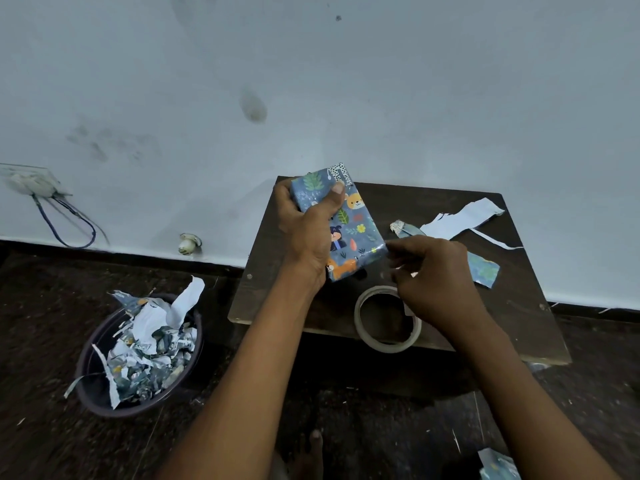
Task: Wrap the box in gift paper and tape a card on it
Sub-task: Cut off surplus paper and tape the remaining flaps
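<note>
Head view: the wrapped box (349, 230) is held tilted above the far left part of the dark wooden desk (512, 306), covered in blue gift paper printed with animals and leaves. The left hand (306, 230) is clamped on it, thumb pressed across the upper face and fingers (282, 199) curled behind the far side. At the box's right corner the right hand (433, 271) is seen with fingertips drawn together; whether a strip of tape is pinched between them cannot be told, since that spot is blurred. A tape roll (388, 320) lies flat on the desk just below the box, partly covered by the right hand. To the right of the box, paper offcuts (464, 220) are scattered on the desk. Left of the desk, on the floor, a dark bin (138, 355) is filled with paper scraps.
</note>
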Motion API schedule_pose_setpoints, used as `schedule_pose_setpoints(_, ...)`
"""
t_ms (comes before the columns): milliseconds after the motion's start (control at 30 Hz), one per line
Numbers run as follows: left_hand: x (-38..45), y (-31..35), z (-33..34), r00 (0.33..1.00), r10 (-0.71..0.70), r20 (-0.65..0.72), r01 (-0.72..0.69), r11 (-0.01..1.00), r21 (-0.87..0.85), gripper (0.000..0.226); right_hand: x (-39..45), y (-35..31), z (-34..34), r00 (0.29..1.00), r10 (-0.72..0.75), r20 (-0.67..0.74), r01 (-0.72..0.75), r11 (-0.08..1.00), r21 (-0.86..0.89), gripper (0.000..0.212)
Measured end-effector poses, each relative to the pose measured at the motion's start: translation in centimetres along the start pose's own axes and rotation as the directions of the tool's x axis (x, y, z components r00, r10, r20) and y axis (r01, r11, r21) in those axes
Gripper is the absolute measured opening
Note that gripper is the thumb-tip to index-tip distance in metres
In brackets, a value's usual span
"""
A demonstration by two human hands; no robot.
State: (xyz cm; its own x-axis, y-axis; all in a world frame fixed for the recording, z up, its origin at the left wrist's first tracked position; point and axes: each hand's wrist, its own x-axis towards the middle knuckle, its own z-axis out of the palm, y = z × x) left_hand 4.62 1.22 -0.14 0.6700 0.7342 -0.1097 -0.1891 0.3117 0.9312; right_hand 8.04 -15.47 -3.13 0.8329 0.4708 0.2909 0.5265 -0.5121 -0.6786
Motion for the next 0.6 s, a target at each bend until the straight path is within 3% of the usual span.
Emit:
schedule_pose_setpoints(133, 0.2, 0.1, -0.5, 1.0, 0.0, 0.015, 0.0, 0.999, 0.035, 0.039, -1.7, 0.1, -1.4, 0.992, 0.116, -0.05, -0.118, 0.992, -0.033, 0.015)
schedule_pose_setpoints(233, 0.3, 0.2, -0.8, 1.0, -0.005, 0.02, 0.003, 0.998, 0.064, 0.041, -4.0, -1.0, -1.7, 0.99, 0.137, 0.043, -0.134, 0.989, -0.064, 0.015)
schedule_pose_setpoints(367, 0.2, 0.1, -1.3, 1.0, 0.005, 0.029, -0.007, 0.996, 0.083, 0.041, -6.8, -2.1, 0.3, 0.977, 0.064, 0.205, 0.014, 0.933, -0.359, 0.044)
schedule_pose_setpoints(600, -0.9, 0.6, -2.6, 1.0, -0.021, 0.01, 0.02, 0.993, 0.118, 0.042, -7.3, -2.0, 1.9, 0.97, -0.005, 0.242, 0.093, 0.931, -0.353, 0.016)
